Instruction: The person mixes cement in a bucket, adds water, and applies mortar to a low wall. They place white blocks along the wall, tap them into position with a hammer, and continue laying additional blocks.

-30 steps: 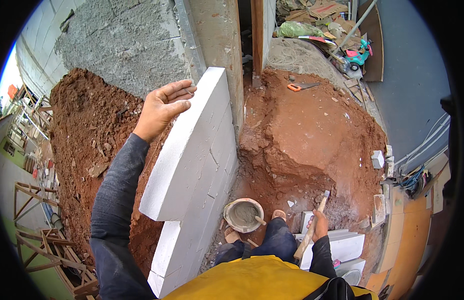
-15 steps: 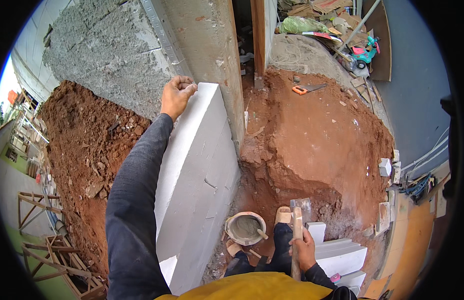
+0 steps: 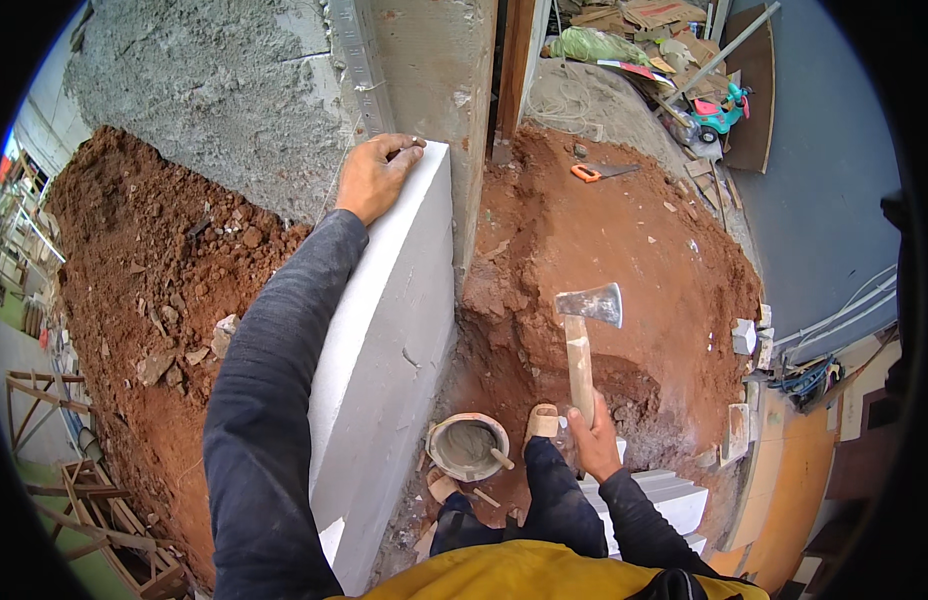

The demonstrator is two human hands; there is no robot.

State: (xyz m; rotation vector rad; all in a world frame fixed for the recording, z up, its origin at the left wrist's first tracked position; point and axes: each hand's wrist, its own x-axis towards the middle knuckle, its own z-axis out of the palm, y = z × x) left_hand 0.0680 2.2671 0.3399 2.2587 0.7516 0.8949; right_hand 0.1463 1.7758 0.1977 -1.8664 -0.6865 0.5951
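A low wall of white blocks (image 3: 389,310) runs up to the concrete column (image 3: 424,75). At its far end my left hand (image 3: 379,180) rests over the top edge. The fingers are closed in a pinch, and what they hold is too small to make out. My right hand (image 3: 597,440) is wrapped round the wooden handle of a hatchet (image 3: 590,304), its metal head raised over the red earth right of the wall. Between the wall and my feet sits a round bucket (image 3: 468,446) with grey mortar and a tool handle leaning out.
Red soil (image 3: 164,290) is heaped left of the wall. A handsaw (image 3: 602,172) with an orange handle lies on the earth ahead. White blocks (image 3: 674,502) are stacked by my right forearm. Wooden frames (image 3: 119,525) stand at lower left; scraps and a toy scooter (image 3: 719,117) lie at far right.
My right hand has lifted the hatchet up and forward from beside my leg. My left hand has come down onto the wall's far end, its fingers still closed.
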